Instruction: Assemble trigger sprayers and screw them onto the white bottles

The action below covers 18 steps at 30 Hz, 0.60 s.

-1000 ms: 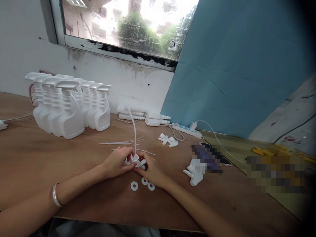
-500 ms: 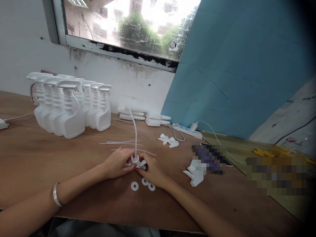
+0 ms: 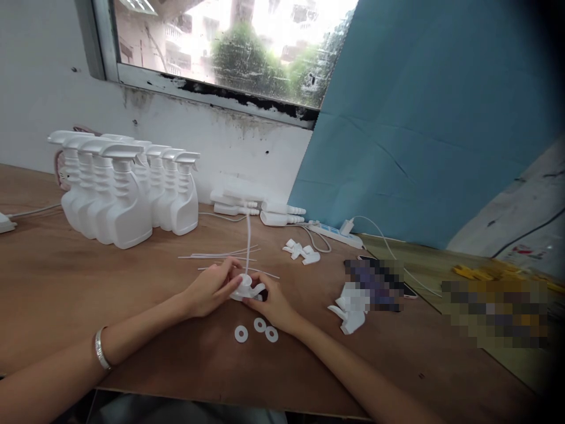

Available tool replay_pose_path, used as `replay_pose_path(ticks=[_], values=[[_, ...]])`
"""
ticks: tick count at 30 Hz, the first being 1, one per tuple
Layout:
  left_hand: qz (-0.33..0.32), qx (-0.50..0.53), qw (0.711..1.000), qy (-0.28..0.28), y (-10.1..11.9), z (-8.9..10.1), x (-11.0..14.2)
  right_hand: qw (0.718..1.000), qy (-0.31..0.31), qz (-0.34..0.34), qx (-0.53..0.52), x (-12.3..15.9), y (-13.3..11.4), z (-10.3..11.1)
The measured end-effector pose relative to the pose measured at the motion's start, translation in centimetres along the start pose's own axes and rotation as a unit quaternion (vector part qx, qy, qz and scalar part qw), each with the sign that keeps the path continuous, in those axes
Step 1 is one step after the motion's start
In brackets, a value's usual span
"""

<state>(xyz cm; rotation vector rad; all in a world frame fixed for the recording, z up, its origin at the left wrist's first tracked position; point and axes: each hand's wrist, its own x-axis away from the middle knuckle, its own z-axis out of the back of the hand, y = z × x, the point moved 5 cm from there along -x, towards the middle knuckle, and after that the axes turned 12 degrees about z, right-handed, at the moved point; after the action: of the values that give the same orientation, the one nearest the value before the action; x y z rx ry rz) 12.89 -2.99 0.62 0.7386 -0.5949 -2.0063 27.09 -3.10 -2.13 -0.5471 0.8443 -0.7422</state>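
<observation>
Blue sheet [image 3: 410, 118] beside a window [image 3: 233, 50]

The head camera looks forward and down; table [image 3: 198, 359] near.

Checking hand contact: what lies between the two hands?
A white spray head with an upright tube, between the left hand and right hand; the head view shows it.

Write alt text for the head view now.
A person's right hand holds a white sprayer head, its tube pointing up, with the left hand at the collar, over a brown table. Three white washers lie nearer the viewer; white spray bottles stand at left.
</observation>
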Motion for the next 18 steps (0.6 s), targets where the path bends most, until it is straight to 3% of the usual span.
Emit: replay_pose_path(ticks=[3,6,9,13,18], values=[[0.028,0.038,0.999,0.021,-1.1,0.9,-1.2,0.994,0.057,-0.073,-0.062,-0.1,1.1,0.5],[-0.006,-0.078,0.996,0.043,-1.9,2.0,-3.8,0.980,0.102,-0.122,-0.123,-0.1,1.8,0.8],[-0.029,-0.307,0.947,0.094,-2.7,3.3,-7.7,0.964,0.134,-0.138,-0.184,-0.1,2.0,1.1],[-0.020,-0.373,0.921,0.110,-4.1,5.1,-13.7,0.956,0.147,-0.144,-0.211,-0.1,2.0,1.1],[0.017,-0.421,0.899,0.121,-6.7,5.7,-19.7,0.950,0.150,-0.152,-0.227,0.0,2.2,1.0]])
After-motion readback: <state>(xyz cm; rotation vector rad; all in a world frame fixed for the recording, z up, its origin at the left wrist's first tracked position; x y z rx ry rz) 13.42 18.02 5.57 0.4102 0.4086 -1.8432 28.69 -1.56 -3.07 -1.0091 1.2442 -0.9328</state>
